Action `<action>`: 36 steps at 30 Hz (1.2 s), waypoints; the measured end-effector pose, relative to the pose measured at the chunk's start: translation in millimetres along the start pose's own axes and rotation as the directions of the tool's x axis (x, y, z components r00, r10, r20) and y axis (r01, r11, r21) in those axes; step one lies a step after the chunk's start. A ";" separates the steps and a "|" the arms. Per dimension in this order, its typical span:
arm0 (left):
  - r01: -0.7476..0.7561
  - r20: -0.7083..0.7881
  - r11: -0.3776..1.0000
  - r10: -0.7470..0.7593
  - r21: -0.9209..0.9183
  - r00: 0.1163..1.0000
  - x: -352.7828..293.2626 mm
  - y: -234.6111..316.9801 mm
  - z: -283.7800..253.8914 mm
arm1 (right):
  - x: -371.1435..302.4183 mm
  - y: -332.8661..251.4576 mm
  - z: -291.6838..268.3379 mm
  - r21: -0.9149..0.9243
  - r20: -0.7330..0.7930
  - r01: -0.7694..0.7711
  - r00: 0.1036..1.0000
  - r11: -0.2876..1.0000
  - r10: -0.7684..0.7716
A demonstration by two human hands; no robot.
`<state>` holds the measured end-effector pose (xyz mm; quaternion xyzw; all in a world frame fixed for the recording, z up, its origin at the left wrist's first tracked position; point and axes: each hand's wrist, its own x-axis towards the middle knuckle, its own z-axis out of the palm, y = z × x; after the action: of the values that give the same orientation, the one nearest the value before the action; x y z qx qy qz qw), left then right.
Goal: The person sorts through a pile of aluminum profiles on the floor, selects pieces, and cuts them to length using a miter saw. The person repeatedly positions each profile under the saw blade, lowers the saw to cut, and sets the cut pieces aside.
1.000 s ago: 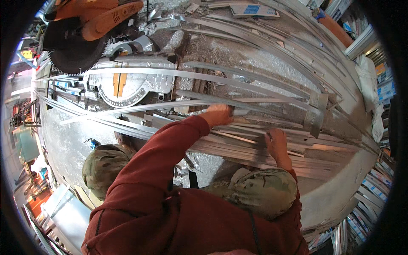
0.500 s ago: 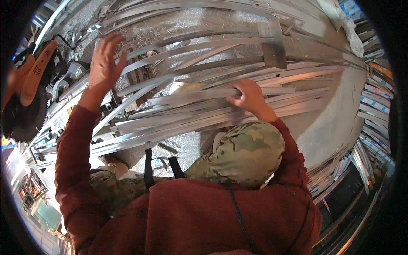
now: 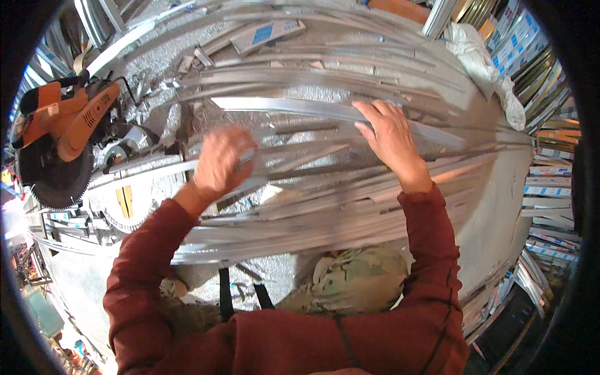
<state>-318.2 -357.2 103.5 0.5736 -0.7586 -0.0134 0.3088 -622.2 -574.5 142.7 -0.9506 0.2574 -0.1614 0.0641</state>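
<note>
Metal strip (image 3: 294, 107), pale and long, runs crosswise beyond the left hand (image 3: 222, 164), over the floor (image 3: 500, 187); whether it is lifted or resting cannot be told. The right hand (image 3: 389, 128) seems to grasp it partway along, thumb on the near edge and fingers across it. The left hand's fingers are blurred, so I cannot tell whether they hold anything; it hangs between the orange saw (image 3: 81, 125) and the right hand. Many loose strips (image 3: 325, 215) lie nearer the person. The step in hand looks like handling one strip; moving it calls for a secure right grip and support toward its free left end.
</note>
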 end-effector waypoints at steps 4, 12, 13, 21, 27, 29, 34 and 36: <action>0.123 0.527 0.956 0.037 -0.265 0.849 -42.9 22.0 27.8 | 53.3 63.3 43.4 -0.134 -0.035 0.045 0.998 0.990 -0.050; 0.362 0.570 0.924 -0.232 -0.126 0.788 -102.0 50.1 59.0 | 40.1 41.2 34.6 0.199 -0.322 -0.096 0.933 0.975 0.157; 0.357 0.578 0.927 -0.229 -0.115 0.783 -109.8 50.4 60.0 | 11.5 12.9 44.0 0.360 -0.215 -0.112 0.956 0.926 0.199; 0.158 0.556 0.986 -0.158 0.047 0.816 -121.2 45.7 74.2 | -144.5 -49.4 117.8 0.390 0.207 0.001 0.974 0.921 -0.089; 0.207 0.585 0.978 -0.184 0.029 0.790 -114.6 47.5 68.4 | -131.1 -69.1 140.1 0.265 0.431 -0.030 0.898 0.964 -0.091; 0.195 0.581 0.981 -0.169 0.018 0.796 -116.6 45.5 61.4 | -126.4 -70.3 163.0 0.165 0.231 0.049 0.969 0.985 -0.087; 0.172 0.567 0.985 -0.155 0.023 0.809 -130.7 35.7 43.8 | -96.1 -60.1 198.4 0.048 0.042 0.018 0.999 0.999 -0.020; 0.223 0.531 0.971 -0.237 0.092 0.813 -137.8 35.1 31.8 | -86.2 -55.2 207.8 0.004 0.078 0.010 0.997 1.000 -0.010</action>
<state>-342.9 -234.7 28.5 0.6378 -0.7399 -0.2013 0.0721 -595.9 -475.0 -64.9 -0.9573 0.2498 -0.1252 0.0749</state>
